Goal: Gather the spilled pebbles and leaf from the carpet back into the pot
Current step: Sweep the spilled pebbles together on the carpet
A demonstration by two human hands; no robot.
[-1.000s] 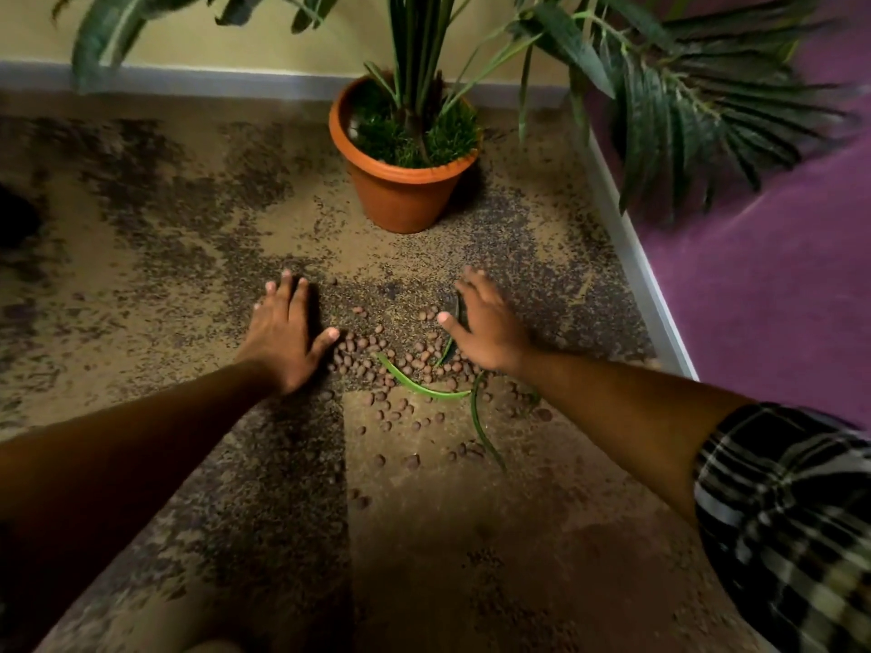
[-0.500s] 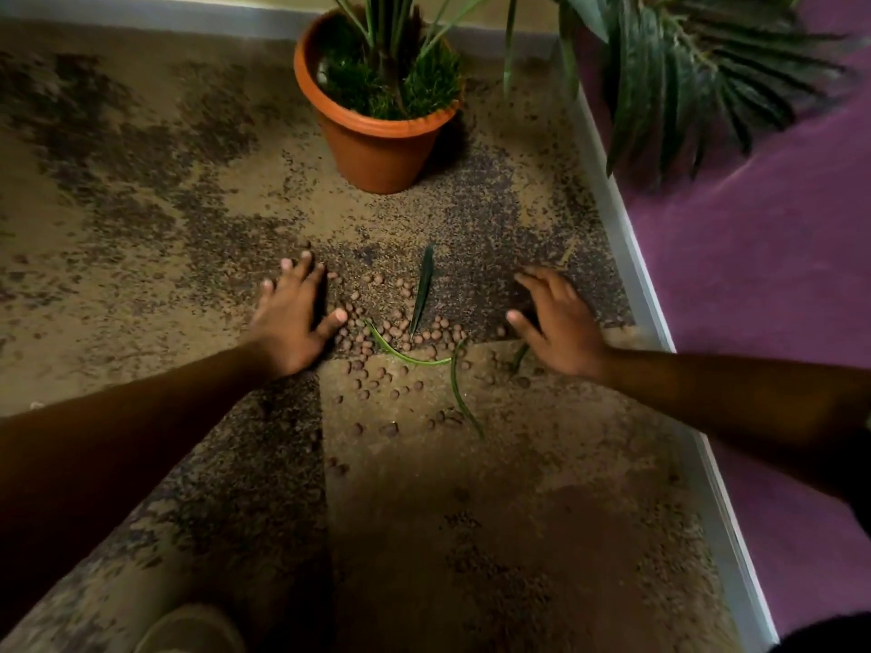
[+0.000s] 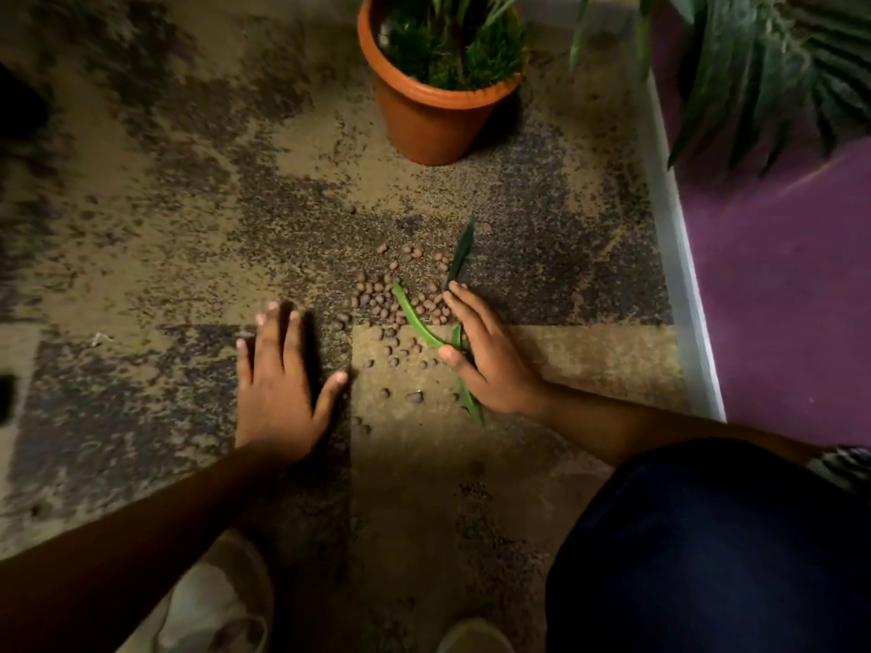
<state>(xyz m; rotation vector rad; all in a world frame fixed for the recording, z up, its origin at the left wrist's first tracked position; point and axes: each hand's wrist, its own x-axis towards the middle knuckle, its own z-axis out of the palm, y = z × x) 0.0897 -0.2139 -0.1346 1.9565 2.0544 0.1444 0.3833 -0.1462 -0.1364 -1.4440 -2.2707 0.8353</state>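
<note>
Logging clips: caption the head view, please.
Both hands, left and right, flank spilled pebbles and leaf before the pot.

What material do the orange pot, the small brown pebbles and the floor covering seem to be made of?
The orange round pot looks like smooth moulded plastic, possibly terracotta: even colour, rolled rim. The small brown pebbles seem to be matte clay balls, rounded and similar in size. The mottled tan and dark floor covering looks like low-pile carpet tiles, with a grainy texture and straight seams.

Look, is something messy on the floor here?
Yes. Small brown pebbles are scattered on the carpet in front of the orange pot, between the left hand and right hand. A green leaf lies loose among them.
</note>
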